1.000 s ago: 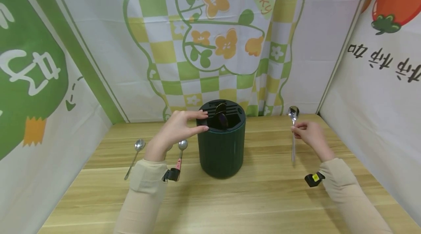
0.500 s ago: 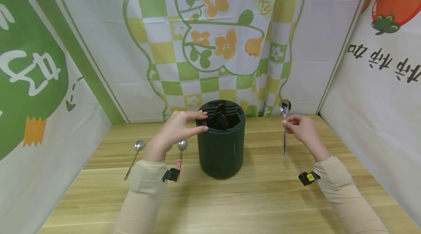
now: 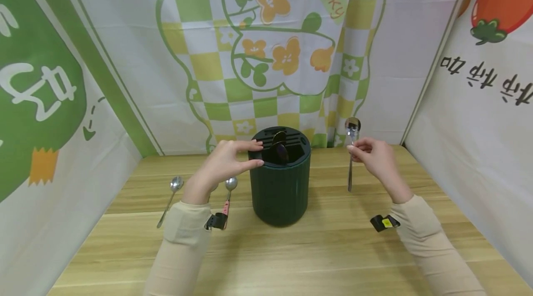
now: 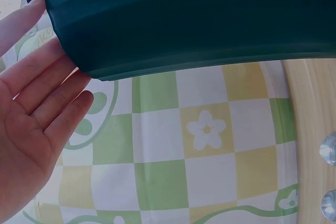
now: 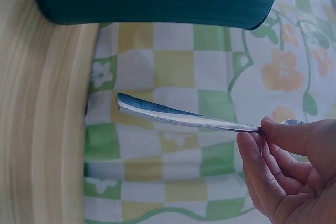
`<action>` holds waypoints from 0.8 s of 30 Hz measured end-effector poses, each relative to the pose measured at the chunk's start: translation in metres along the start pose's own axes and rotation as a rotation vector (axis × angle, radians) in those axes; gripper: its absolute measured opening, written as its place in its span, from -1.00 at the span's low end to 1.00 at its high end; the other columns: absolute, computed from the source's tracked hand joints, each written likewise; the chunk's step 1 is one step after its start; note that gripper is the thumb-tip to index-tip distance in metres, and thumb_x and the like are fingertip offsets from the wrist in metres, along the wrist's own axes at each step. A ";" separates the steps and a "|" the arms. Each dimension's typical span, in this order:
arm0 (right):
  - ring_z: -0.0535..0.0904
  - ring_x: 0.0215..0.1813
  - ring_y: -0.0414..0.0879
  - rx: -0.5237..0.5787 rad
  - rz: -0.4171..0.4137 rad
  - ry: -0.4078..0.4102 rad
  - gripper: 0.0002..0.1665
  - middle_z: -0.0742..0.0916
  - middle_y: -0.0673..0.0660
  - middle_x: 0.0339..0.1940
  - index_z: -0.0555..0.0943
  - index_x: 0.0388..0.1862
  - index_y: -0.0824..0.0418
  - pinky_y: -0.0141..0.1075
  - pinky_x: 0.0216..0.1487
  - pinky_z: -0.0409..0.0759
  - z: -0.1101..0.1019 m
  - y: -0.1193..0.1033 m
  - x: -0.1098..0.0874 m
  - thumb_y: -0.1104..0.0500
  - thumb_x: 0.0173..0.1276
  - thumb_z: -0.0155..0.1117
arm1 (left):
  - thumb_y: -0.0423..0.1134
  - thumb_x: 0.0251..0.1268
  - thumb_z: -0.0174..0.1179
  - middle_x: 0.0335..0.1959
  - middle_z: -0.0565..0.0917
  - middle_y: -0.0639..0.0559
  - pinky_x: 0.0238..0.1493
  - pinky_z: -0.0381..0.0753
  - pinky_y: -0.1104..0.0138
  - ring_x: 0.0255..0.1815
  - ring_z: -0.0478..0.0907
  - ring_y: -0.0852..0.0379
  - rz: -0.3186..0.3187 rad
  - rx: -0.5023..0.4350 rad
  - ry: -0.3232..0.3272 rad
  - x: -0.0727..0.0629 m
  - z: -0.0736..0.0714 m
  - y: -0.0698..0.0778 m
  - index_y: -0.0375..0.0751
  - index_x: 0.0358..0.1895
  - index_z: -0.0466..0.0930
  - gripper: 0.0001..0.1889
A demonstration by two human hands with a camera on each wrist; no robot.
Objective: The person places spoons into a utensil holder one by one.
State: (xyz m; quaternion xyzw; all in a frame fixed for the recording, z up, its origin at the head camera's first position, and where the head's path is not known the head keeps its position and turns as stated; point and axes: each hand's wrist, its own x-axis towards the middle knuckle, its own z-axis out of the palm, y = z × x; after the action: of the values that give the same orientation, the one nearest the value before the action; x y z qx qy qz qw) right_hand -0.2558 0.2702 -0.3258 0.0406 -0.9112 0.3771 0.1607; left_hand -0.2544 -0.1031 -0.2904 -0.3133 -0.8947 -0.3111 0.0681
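A dark green ribbed utensil holder with a slotted black top stands upright on the table. Two dark, shiny round spoon heads stick up from its opening. My left hand touches the holder's upper left rim, its fingers nearly straight in the left wrist view. To the right of the holder, my right hand pinches a silver spoon by the handle between thumb and fingers. The spoon is upright, bowl up, above the table and apart from the holder. In the right wrist view its handle points toward the table.
On the wooden table at left lie a silver spoon and a spoon with a pink handle. Another spoon bowl is mostly hidden behind my left wrist. A patterned curtain hangs behind; printed cloth walls flank both sides.
My right hand has moved left and slightly upward with the spoon, bringing it closer to the holder. The left hand has stayed on the rim.
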 end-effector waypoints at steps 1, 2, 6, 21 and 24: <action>0.74 -0.29 -0.02 -0.002 -0.007 0.006 -0.61 0.76 0.25 -0.25 0.63 -0.15 0.30 -0.24 -0.26 0.66 0.000 -0.002 0.000 -0.04 0.36 0.21 | 0.00 0.21 0.28 0.21 0.56 0.12 0.18 0.45 0.15 0.33 0.38 0.07 -0.001 0.000 -0.001 0.000 0.000 0.000 -0.09 0.12 0.61 -0.56; 0.74 -0.30 -0.03 -0.004 -0.015 0.011 -0.60 0.76 0.25 -0.25 0.63 -0.15 0.30 -0.24 -0.26 0.66 0.001 -0.004 0.000 -0.05 0.36 0.21 | 0.00 0.21 0.28 0.21 0.56 0.12 0.19 0.45 0.14 0.33 0.38 0.07 -0.001 0.001 0.000 0.000 0.000 0.000 -0.09 0.12 0.61 -0.56; 0.73 -0.32 -0.06 0.018 -0.038 0.025 -0.59 0.75 0.27 -0.26 0.63 -0.14 0.32 -0.28 -0.27 0.66 0.001 -0.011 0.001 -0.03 0.35 0.22 | -0.01 0.21 0.28 0.21 0.56 0.11 0.18 0.45 0.14 0.33 0.39 0.07 0.002 0.002 0.002 0.000 0.000 0.000 -0.10 0.12 0.61 -0.56; 0.72 -0.38 -0.09 0.042 -0.135 0.089 -0.62 0.75 0.25 -0.31 0.65 -0.22 0.31 -0.45 -0.36 0.61 0.002 -0.033 -0.003 -0.03 0.32 0.26 | 0.02 0.20 0.27 0.21 0.55 0.13 0.25 0.41 0.11 0.33 0.38 0.07 -0.005 -0.004 -0.004 0.000 0.000 -0.001 -0.08 0.13 0.60 -0.54; 0.72 -0.38 -0.04 0.041 -0.151 0.109 -0.63 0.75 0.25 -0.33 0.65 -0.24 0.31 -0.50 -0.39 0.58 0.002 -0.037 -0.004 -0.01 0.31 0.27 | 0.02 0.20 0.27 0.21 0.55 0.13 0.25 0.41 0.11 0.33 0.38 0.07 -0.004 -0.004 -0.004 0.000 0.000 -0.001 -0.08 0.13 0.60 -0.54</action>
State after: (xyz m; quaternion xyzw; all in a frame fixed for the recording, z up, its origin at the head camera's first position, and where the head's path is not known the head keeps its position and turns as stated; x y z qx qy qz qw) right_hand -0.2452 0.2425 -0.3033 0.0917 -0.8877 0.3841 0.2370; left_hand -0.2546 -0.1035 -0.2911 -0.3123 -0.8948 -0.3125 0.0650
